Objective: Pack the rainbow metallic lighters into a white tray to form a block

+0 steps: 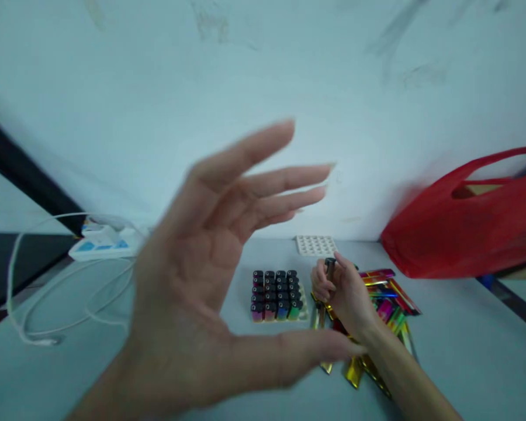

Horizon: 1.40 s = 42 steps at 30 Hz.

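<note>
My left hand (193, 275) is raised close to the camera, fingers and thumb spread wide with nothing between them. My right hand (344, 289), farther off over the table, is closed round a small dark lighter (330, 266) whose top end sticks up from the fingers. Left of it, several lighters (276, 295) with black tops and coloured bodies stand upright in rows in a pale holed tray (304, 310). A heap of shiny coloured foil pieces (392, 307) lies under and beside my right wrist and forearm.
A second white holed tray (316, 245) lies near the wall. On the right stands a red bag (460, 228). At the left are a white power strip (105, 248) and a looped white cable (24, 310) on the grey table (241, 403).
</note>
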Each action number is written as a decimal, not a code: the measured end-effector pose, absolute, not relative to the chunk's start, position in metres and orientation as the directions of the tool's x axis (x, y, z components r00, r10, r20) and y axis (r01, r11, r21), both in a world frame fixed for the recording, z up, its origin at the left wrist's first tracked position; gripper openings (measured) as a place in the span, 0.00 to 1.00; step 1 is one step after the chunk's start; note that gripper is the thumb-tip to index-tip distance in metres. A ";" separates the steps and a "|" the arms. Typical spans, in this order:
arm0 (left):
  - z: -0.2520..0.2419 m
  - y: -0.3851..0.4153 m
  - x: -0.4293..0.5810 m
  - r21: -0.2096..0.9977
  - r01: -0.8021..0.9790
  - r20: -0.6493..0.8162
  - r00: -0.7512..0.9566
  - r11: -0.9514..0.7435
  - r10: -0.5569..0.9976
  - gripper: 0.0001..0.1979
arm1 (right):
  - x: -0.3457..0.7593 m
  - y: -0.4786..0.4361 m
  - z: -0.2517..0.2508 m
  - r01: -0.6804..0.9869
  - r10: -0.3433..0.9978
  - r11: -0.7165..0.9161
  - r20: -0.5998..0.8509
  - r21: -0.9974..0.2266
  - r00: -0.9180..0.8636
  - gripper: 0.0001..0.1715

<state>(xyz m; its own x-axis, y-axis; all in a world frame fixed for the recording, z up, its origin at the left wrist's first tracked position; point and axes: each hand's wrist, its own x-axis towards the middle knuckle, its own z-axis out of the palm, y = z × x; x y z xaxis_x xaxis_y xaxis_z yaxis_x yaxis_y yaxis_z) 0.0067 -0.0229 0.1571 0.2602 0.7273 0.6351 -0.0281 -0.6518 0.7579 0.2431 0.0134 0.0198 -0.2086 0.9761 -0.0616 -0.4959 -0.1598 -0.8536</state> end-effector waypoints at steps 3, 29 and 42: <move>0.112 -0.007 0.003 0.832 0.025 0.511 0.350 -0.554 0.785 0.61 | 0.242 0.013 0.020 -0.526 0.965 -0.203 -0.079 -0.826 -0.249 0.33; -0.006 0.009 -0.017 0.962 0.225 0.046 0.424 -0.154 0.904 0.69 | 0.228 0.003 0.015 -0.473 0.956 -0.287 -0.217 -0.833 -0.198 0.31; -0.005 0.008 -0.016 0.974 0.189 0.029 0.431 -0.122 0.902 0.69 | 0.229 0.002 0.021 -0.520 0.954 -0.277 -0.164 -0.808 -0.253 0.38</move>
